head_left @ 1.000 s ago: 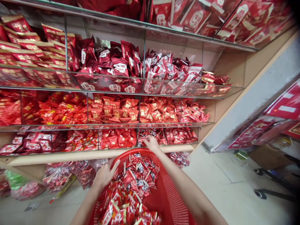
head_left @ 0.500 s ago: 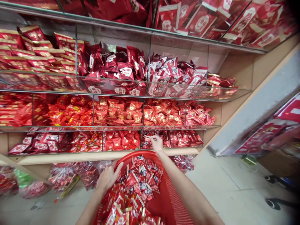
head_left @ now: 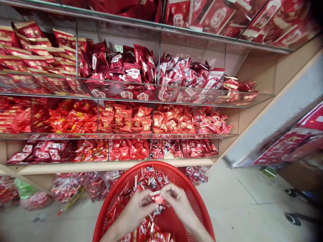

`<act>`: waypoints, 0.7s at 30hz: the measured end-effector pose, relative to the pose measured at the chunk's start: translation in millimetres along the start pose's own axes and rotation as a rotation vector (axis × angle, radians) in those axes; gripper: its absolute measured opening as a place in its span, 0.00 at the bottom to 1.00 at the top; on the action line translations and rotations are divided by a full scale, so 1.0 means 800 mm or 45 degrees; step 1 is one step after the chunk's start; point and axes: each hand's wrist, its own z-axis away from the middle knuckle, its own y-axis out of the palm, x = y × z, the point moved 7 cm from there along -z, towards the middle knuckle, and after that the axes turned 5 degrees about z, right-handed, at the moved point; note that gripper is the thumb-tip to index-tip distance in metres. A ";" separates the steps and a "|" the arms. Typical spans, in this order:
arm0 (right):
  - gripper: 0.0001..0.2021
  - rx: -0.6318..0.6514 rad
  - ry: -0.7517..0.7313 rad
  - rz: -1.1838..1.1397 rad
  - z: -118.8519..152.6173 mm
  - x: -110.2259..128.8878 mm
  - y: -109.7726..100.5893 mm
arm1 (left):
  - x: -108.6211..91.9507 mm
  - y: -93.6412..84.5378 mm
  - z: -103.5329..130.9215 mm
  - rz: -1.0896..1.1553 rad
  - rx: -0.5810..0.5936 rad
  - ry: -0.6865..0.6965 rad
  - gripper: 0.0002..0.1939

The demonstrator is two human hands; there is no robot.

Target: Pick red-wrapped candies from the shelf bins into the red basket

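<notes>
A small red candy packet (head_left: 157,198) with a pale crimped edge is between my hands above the red plastic basket (head_left: 103,204). My left hand (head_left: 135,210) comes in from the left, thumb and fingers closed at the packet's left edge. On the other side, my right hand (head_left: 178,201) pinches its right corner. Below them, the basket holds many loose wrapped candies (head_left: 151,174), partly covered by my hands and forearms. Some packets carry a black-and-white print, and others are shiny red with gold edges. Bare red basket bottom (head_left: 170,220) shows under my right wrist.
Ahead stands a shelf unit with clear dividers and bins of red wrapped sweets (head_left: 130,149). Its wooden bottom edge (head_left: 75,167) lies just behind the basket. Filled plastic bags (head_left: 68,188) sit beneath. At the right are tiled floor (head_left: 242,201) and a chair caster (head_left: 292,219).
My right hand has drawn back from the lowest shelf bin to above the basket, now with a packet. My left hand has left the basket's rim and moved inward to meet it.
</notes>
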 end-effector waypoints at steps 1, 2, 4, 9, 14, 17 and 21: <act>0.12 -0.031 -0.014 0.008 0.006 -0.007 0.001 | 0.007 0.002 0.002 0.031 -0.020 -0.011 0.12; 0.12 -0.036 -0.021 0.004 0.010 -0.016 0.004 | 0.014 0.000 0.003 0.056 -0.061 -0.026 0.13; 0.17 0.071 0.030 -0.057 0.018 -0.040 0.017 | 0.026 -0.007 0.004 0.091 -0.148 -0.066 0.15; 0.23 0.354 0.196 -0.210 0.035 -0.087 0.046 | 0.022 -0.009 0.014 0.083 -0.122 -0.047 0.16; 0.20 0.421 0.130 -0.189 0.056 -0.070 0.048 | 0.023 -0.013 0.035 -0.061 -0.164 -0.104 0.16; 0.22 0.430 0.249 -0.203 0.071 -0.070 0.049 | 0.036 -0.015 0.046 0.008 -0.232 -0.163 0.17; 0.26 0.398 0.485 -0.178 0.090 -0.095 0.049 | 0.057 -0.013 0.057 0.142 -0.320 -0.245 0.18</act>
